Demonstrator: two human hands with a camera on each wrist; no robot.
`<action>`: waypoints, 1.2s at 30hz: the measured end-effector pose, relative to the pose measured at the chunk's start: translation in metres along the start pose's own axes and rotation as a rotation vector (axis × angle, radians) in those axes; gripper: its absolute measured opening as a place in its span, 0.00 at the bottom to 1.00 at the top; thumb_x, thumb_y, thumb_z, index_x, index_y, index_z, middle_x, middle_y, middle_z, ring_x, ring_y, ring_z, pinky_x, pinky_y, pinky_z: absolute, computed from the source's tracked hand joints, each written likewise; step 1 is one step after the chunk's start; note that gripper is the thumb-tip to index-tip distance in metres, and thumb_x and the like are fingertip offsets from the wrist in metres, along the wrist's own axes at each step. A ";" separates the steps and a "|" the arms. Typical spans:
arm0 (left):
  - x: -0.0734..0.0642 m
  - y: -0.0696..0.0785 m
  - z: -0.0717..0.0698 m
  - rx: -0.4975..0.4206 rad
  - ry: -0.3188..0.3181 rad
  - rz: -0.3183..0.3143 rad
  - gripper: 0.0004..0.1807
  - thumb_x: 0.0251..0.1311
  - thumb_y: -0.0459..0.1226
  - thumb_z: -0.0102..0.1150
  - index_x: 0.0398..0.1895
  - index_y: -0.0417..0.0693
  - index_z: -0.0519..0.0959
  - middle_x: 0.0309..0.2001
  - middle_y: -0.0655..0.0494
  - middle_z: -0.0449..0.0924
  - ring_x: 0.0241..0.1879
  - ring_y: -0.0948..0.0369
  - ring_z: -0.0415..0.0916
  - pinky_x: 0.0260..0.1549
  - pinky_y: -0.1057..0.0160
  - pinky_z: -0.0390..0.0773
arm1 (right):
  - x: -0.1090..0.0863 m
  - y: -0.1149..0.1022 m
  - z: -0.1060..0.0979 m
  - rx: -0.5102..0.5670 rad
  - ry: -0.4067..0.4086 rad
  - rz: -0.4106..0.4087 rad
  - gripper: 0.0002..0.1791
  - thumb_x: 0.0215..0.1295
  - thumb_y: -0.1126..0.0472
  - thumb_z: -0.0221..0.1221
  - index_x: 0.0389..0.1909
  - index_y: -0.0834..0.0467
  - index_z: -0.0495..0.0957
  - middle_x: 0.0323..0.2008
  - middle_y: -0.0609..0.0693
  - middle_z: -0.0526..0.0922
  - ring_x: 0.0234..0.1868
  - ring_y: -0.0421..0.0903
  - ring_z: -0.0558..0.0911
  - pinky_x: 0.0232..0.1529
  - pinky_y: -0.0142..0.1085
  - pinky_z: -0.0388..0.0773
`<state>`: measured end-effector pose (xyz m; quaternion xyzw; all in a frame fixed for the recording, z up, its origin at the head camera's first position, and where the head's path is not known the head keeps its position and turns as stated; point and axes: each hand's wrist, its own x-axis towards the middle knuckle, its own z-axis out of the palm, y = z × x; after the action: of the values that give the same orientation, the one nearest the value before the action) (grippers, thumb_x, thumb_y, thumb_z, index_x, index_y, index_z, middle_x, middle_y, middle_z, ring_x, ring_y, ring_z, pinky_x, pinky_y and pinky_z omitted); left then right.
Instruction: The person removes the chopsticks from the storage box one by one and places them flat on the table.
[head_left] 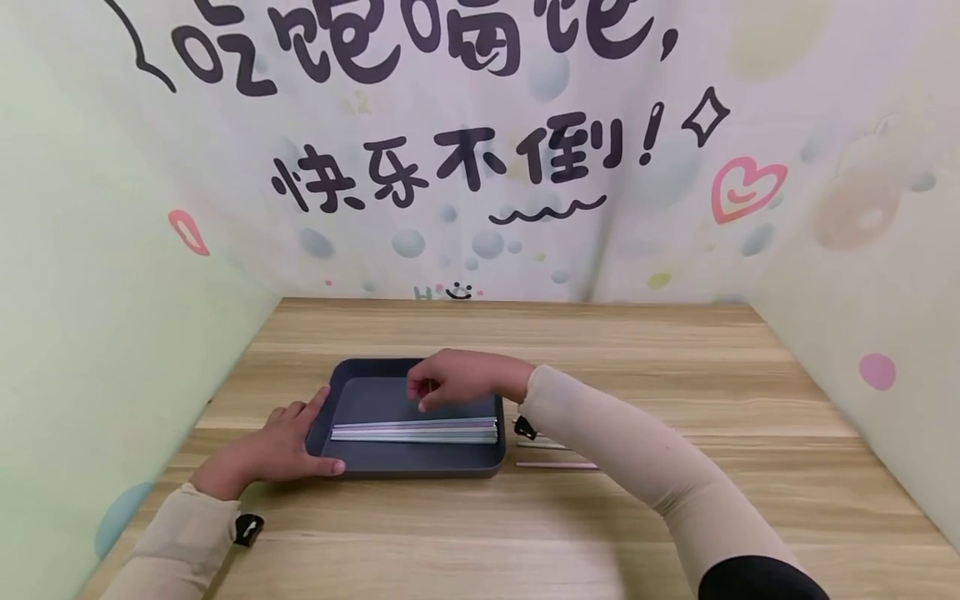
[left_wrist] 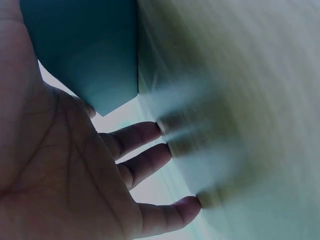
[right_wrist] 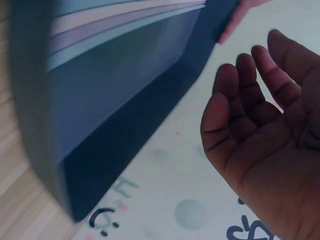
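A dark grey-blue tray (head_left: 408,471) lies on the table. In it is a bundle of thin pastel sticks (head_left: 416,431) that look like chopsticks, lying lengthwise side by side. My left hand (head_left: 285,442) spreads around the tray's near left corner, with the thumb by the front rim. In the left wrist view, several straight fingers (left_wrist: 145,167) touch the table beside the tray wall. Over the tray's far part hovers my right hand (head_left: 457,379), bent down from the wrist. Its fingers (right_wrist: 257,95) are loosely curled and hold nothing in the right wrist view.
To the right of the tray, a few more thin sticks (head_left: 555,465) lie on the wooden table (head_left: 420,542), partly hidden by the right forearm. A printed cloth wall (head_left: 420,225) stands behind the table. Pale walls close off the left and right.
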<state>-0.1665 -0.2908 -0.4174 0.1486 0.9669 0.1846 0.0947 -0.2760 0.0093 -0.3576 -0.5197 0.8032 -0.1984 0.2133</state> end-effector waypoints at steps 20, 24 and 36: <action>0.002 -0.002 0.003 0.011 0.003 -0.014 0.68 0.46 0.64 0.70 0.76 0.31 0.44 0.59 0.24 0.63 0.56 0.31 0.61 0.51 0.36 0.68 | 0.030 0.011 0.015 0.113 0.010 0.102 0.12 0.70 0.62 0.61 0.52 0.59 0.81 0.41 0.43 0.79 0.41 0.41 0.75 0.43 0.31 0.73; 0.001 0.000 0.003 0.002 0.009 -0.011 0.68 0.46 0.64 0.70 0.76 0.31 0.44 0.59 0.24 0.63 0.57 0.30 0.61 0.52 0.35 0.68 | 0.028 0.015 0.025 0.144 0.026 0.123 0.10 0.70 0.63 0.61 0.50 0.59 0.81 0.39 0.43 0.79 0.39 0.41 0.75 0.41 0.31 0.73; 0.001 0.000 0.004 -0.004 0.009 -0.008 0.68 0.46 0.63 0.71 0.76 0.32 0.43 0.60 0.24 0.63 0.59 0.29 0.59 0.53 0.34 0.66 | 0.028 0.023 0.043 0.129 0.073 0.180 0.07 0.69 0.62 0.62 0.46 0.53 0.82 0.37 0.41 0.80 0.37 0.39 0.76 0.41 0.30 0.73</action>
<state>-0.1667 -0.2895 -0.4211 0.1435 0.9676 0.1867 0.0914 -0.2797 -0.0124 -0.4095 -0.4232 0.8393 -0.2486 0.2339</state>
